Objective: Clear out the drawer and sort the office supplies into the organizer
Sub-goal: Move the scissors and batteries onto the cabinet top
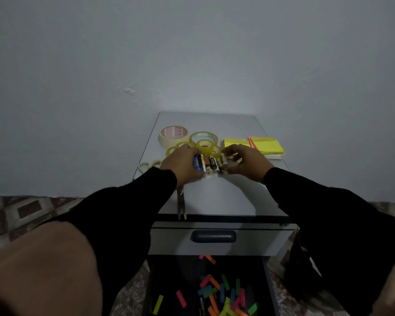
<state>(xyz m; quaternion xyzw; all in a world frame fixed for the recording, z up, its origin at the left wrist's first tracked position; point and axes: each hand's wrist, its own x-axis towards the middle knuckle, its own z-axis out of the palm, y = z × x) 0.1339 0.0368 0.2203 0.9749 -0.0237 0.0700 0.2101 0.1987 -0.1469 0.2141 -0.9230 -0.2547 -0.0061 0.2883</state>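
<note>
Drawer (268, 290) open, coloured paper flags (217, 293) scattered inside.

scissors (181, 202): the middle is hidden under the left arm; only the blades and pale handles show.
open drawer (268, 290): cut off by the bottom edge.
batteries (211, 164): labels too small to read.
small tape rolls (205, 145): partly hidden behind both hands.
</note>
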